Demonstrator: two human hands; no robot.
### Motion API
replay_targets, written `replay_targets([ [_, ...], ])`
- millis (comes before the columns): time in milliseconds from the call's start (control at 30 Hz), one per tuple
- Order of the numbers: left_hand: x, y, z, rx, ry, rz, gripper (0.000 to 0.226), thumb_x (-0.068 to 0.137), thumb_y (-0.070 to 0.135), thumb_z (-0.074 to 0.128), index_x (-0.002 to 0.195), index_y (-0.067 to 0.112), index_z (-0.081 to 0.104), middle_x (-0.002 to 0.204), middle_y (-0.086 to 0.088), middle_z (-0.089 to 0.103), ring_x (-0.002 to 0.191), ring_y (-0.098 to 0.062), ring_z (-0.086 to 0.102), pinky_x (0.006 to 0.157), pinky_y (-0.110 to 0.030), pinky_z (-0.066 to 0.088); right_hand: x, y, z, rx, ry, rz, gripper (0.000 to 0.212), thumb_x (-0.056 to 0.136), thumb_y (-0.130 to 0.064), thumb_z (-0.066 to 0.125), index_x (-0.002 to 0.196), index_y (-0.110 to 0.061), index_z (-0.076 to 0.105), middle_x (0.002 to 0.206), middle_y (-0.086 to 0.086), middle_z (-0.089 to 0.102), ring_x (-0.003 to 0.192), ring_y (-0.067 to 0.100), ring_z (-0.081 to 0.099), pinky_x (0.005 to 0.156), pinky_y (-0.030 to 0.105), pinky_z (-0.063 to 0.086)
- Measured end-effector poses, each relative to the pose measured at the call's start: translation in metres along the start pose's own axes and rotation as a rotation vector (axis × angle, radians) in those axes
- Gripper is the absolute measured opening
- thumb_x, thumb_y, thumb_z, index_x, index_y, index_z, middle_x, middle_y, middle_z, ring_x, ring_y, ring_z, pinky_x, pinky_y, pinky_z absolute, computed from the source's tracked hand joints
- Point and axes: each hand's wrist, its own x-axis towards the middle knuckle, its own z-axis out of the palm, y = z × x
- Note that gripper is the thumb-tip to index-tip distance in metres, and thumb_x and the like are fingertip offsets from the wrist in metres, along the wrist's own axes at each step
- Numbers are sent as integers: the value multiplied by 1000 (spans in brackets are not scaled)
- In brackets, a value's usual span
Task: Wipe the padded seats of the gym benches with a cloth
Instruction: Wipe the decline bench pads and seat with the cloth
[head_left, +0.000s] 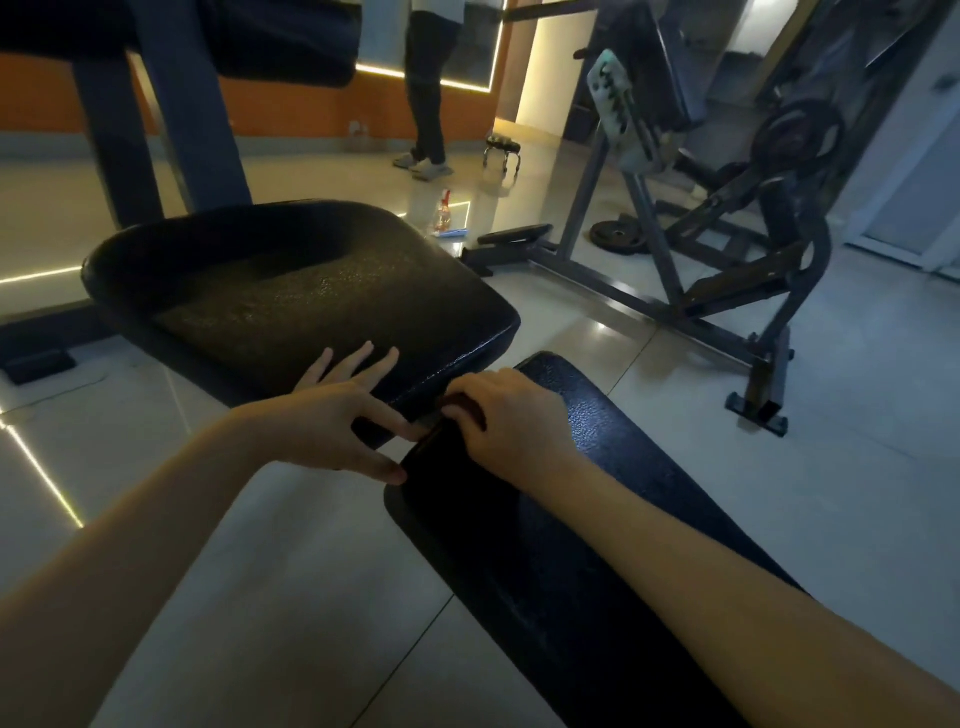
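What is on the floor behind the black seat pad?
A spray bottle with a red top and a blue cloth beside it. The seat pad hides the floor closer to it.

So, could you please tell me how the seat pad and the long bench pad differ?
The seat pad is broad and squarish; the long bench pad is narrow and elongated. The left hand rests spread on the seat pad; the right hand curls at the long bench pad's end. Both are black, textured upholstery.

Gym: padded benches (311, 291), wt plates (618, 236), plate-loaded machine (727, 218).
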Motion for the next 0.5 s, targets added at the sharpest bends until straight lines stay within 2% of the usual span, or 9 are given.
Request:
replay_targets([
  [67,1,-3,0,-12,-4,12,31,78,59,68,105,64,52,157,17,-26,135,-5,-39,105,-35,-28,15,18,0,-45,8,88,24,97,-43,52,113,-31,65,106,-8,67,101,13,59,77,34,53],
  [167,3,-4,0,-47,6,6,34,75,64,67,106,62,54,153,23,-26,130,0,-41,103,-32,-29,24,27,4,17,19,197,26,94,-48,53,110,-33,67,101,-8,69,96,13,61,76,35,54],
  [200,3,-3,-1,-64,4,6,39,69,73,64,106,63,55,153,24,-27,129,1,-42,103,-31,-30,22,25,6,35,14,195,26,93,-48,54,110,-33,67,101,-8,69,95,13,61,76,33,53],
  [267,2,-2,-2,-109,-8,39,65,46,97,50,103,64,56,154,24,-27,126,3,-45,103,-31,-30,13,19,7,71,12,145,24,93,-45,55,110,-33,67,102,-9,69,96,11,59,76,30,50],
  [300,2,-2,-2,-122,-11,38,72,40,100,46,102,64,57,154,24,-26,127,4,-44,104,-31,-30,7,14,5,87,18,105,22,94,-42,56,111,-32,67,103,-10,69,96,10,59,75,28,47],
  [333,1,-2,-2,-121,-11,37,67,45,96,51,102,62,58,154,24,-24,130,3,-42,106,-32,-29,2,9,4,100,24,64,21,95,-40,56,111,-31,67,104,-10,69,96,10,58,75,26,44],
  [367,1,-2,-2,-110,-15,32,51,57,84,60,102,60,60,155,23,-23,133,1,-39,107,-33,-28,-4,4,3,113,26,21,21,96,-38,56,112,-30,67,104,-9,68,96,10,57,74,24,41],
  [433,2,-3,-4,-117,-2,35,26,73,60,71,98,58,64,155,24,-18,137,0,-35,109,-33,-26,-13,-9,4,145,13,-63,21,96,-36,57,113,-28,67,103,-8,69,93,10,58,74,24,45],
  [500,1,0,-7,-168,-5,33,22,78,55,71,98,58,63,156,24,-13,135,3,-32,109,-31,-25,-15,-14,4,144,-9,-147,22,95,-36,58,112,-26,68,101,-8,70,90,11,59,71,25,50],
])
